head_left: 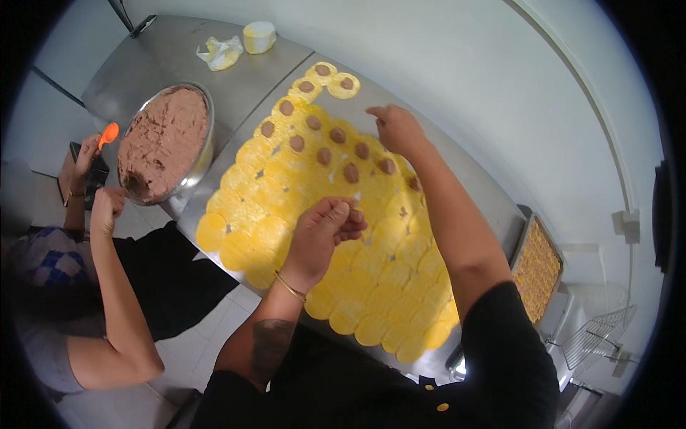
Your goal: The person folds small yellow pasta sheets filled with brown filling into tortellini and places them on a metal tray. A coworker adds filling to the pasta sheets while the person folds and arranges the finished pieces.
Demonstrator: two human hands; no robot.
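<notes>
Rows of overlapping round yellow dough wrappers (275, 182) cover much of the metal table. Small dabs of brown filling (337, 134) sit on several wrappers in the far rows. Above the middle of the wrappers is my left hand (321, 236), its thumb pressed to the curled fingers; whether anything tiny is between them is hidden. My right hand (400, 130) hovers by the far right edge of the wrappers. Its index finger stretches out to the left, the other fingers are folded, and no object shows in it.
To the left stands a steel bowl (209, 136) of brown filling (164, 136). Beside it a co-worker's hand (86, 156) holds an orange spoon (108, 134). A crumpled wrapper bag (220, 53) and a white-yellow stack (259, 37) lie far back. A filled tray (532, 275) is at right.
</notes>
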